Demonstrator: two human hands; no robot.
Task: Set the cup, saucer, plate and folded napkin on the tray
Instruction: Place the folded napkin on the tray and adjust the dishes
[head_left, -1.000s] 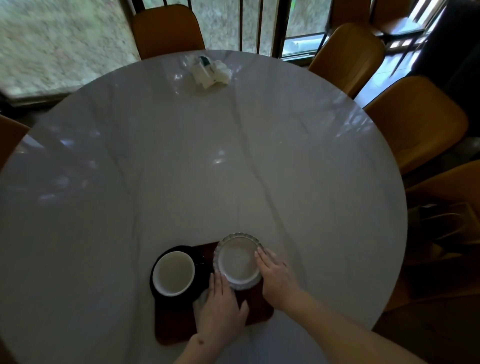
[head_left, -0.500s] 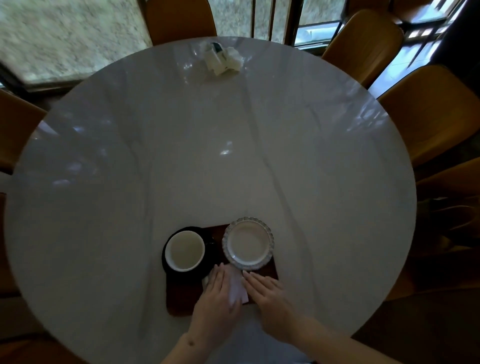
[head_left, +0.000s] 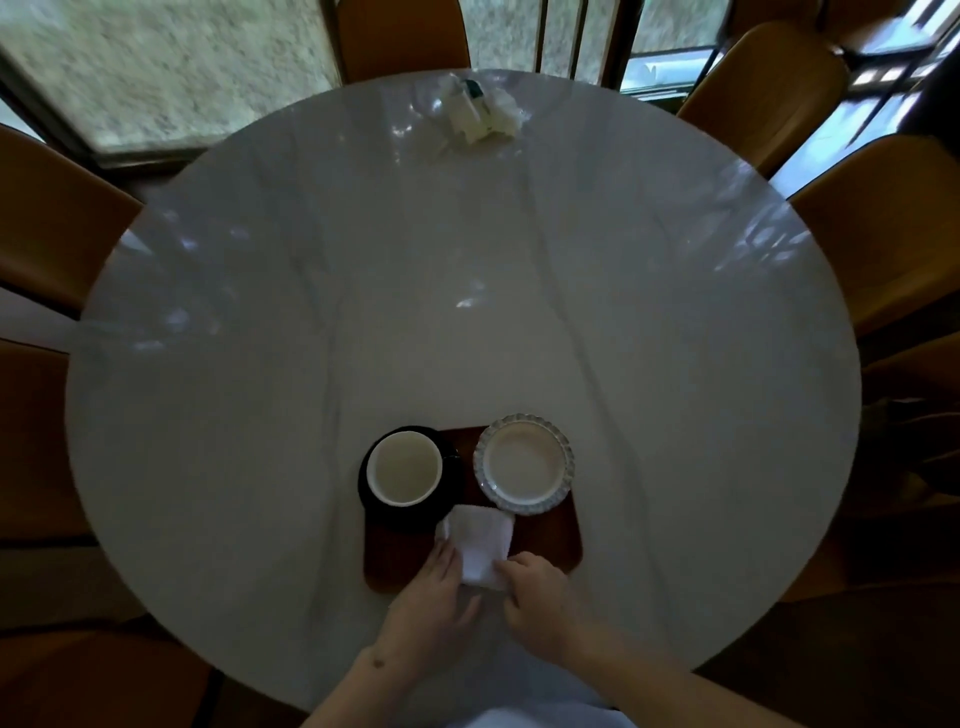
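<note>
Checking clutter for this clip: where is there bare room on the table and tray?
The table is bare from the tray out to the white bundle at the far edge, and on both sides. The tray is crowded: cup on saucer, plate, napkin, both hands.

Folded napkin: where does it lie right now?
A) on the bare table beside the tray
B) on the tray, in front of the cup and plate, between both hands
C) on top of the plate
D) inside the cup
B: the folded napkin lies on the tray, nearer the person than the cup and plate, with the left hand and right hand at its sides.
</note>
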